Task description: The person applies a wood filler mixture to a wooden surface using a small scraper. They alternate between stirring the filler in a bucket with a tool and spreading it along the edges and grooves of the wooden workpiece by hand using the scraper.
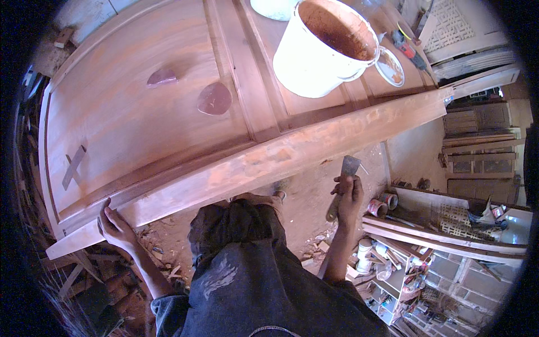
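A large wooden panelled door (129, 118) lies flat in front of me, its long near edge (269, 160) marked with pale orange patches of filler. At the near left corner, my left hand (116, 229) rests against that edge, holding nothing, with its fingers apart. My right hand (352, 194) is closed round the handle of a putty knife (350, 165), held upright beyond the door's edge, blade upward. A thin pale rod beside the blade is too small to name. On the door lie two dark reddish pieces (215, 99) and a second flat scraper-like tool (73, 168).
A white bucket (309, 64) with reddish-brown residue stands on the door; its lid-like disc (389, 66) is beside it. Farther right lies a red power tool (409, 49). Timber boards (449, 236), tins (377, 208) and a cluttered shelf (387, 292) stand at the right. Scraps litter the floor.
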The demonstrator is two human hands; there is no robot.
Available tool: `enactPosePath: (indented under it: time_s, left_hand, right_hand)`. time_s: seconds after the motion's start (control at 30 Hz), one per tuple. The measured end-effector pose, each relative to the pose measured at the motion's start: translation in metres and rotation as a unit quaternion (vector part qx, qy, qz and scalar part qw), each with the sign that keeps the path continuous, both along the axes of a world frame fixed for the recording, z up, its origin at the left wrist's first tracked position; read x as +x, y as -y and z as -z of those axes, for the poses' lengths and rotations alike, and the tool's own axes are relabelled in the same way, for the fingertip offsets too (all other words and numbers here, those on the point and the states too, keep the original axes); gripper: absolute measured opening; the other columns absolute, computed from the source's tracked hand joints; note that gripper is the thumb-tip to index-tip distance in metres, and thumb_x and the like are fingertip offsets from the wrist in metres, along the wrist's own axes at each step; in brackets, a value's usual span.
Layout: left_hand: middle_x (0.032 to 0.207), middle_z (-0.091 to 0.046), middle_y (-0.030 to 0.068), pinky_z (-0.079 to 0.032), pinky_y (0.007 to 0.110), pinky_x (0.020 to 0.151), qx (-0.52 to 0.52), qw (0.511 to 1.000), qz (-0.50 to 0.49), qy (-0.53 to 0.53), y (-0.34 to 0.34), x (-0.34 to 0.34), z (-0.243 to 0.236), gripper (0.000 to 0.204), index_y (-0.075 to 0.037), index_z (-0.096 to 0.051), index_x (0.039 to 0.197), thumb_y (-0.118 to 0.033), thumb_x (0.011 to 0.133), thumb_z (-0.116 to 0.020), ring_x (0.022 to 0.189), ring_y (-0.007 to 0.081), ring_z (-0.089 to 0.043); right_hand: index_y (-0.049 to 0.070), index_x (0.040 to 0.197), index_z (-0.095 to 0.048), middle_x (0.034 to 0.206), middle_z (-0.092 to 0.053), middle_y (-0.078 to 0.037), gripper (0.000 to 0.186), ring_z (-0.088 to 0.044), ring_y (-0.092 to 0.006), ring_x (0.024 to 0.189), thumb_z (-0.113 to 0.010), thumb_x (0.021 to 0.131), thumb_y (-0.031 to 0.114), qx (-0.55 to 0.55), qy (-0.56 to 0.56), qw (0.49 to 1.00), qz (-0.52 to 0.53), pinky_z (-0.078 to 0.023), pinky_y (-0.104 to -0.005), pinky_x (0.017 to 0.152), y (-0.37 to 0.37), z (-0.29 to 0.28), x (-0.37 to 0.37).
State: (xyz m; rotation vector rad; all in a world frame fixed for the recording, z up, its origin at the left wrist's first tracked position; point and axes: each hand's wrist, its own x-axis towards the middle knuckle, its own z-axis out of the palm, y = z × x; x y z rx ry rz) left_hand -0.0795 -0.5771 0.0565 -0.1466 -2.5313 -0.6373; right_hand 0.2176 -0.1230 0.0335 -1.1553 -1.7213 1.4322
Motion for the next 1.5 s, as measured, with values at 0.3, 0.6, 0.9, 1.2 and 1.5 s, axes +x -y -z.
enactPosePath:
  time_s: [0.3, 0.6, 0.9, 1.2, 1.5]
  left_hand:
    - [0.096, -0.072, 0.0113, -0.046, 0.040, 0.087, 0.016, 1.000, -0.005, -0.027, 0.010, 0.001, 0.011, 0.037, -0.004, -0.071, 0.103, -0.028, 0.103, -0.043, 0.088, 0.0296, -0.065]
    - [0.097, -0.072, 0.0120, -0.047, 0.040, 0.087, 0.036, 0.998, 0.005, -0.050, 0.015, 0.001, 0.014, 0.034, -0.003, -0.071, 0.100, -0.025, 0.102, -0.046, 0.089, 0.0295, -0.066]
    - [0.089, -0.071, 0.0130, -0.050, 0.038, 0.078, 0.140, 0.985, 0.027, -0.093, 0.009, 0.001, 0.025, 0.037, 0.003, -0.070, 0.091, -0.022, 0.101, -0.045, 0.081, 0.0274, -0.064]
    - [0.088, -0.067, 0.0173, -0.055, 0.038, 0.074, 0.286, 0.953, -0.014, -0.098, 0.020, 0.003, 0.054, 0.038, 0.009, -0.066, 0.089, -0.020, 0.101, -0.045, 0.081, 0.0274, -0.064]
    - [0.089, -0.068, 0.0144, -0.052, 0.038, 0.073, 0.261, 0.962, -0.055, -0.055, 0.031, 0.006, 0.051, 0.033, 0.006, -0.068, 0.094, -0.023, 0.097, -0.052, 0.079, 0.0249, -0.062]
  right_hand:
    - [0.010, 0.083, -0.051, 0.062, -0.048, 0.001, 0.036, -0.048, -0.0083, 0.051, -0.043, 0.105, 0.037, -0.049, 0.059, 0.997, 0.012, -0.041, -0.0253, 0.046, -0.017, -0.007, 0.016]
    - [0.000, 0.077, -0.061, 0.065, -0.056, -0.012, 0.040, -0.054, -0.0233, 0.059, -0.056, 0.099, 0.034, 0.185, 0.425, 0.837, -0.289, -0.043, -0.0386, 0.058, -0.083, -0.080, -0.032]
    - [0.003, 0.089, -0.066, 0.077, -0.066, -0.018, 0.031, -0.064, -0.0362, 0.069, -0.057, 0.098, 0.032, 0.183, 0.394, 0.777, -0.456, -0.050, -0.0421, 0.066, -0.042, -0.097, -0.074]
    - [0.005, 0.117, -0.059, 0.094, -0.065, -0.020, 0.023, -0.066, -0.0382, 0.084, -0.055, 0.096, 0.015, 0.400, 0.294, 0.838, -0.228, -0.052, -0.0433, 0.074, -0.101, -0.227, -0.130]
    - [0.019, 0.139, -0.047, 0.103, -0.061, -0.017, 0.054, -0.065, -0.0381, 0.085, -0.056, 0.088, 0.006, 0.475, 0.339, 0.742, -0.329, -0.054, -0.0480, 0.071, -0.153, -0.248, -0.189]
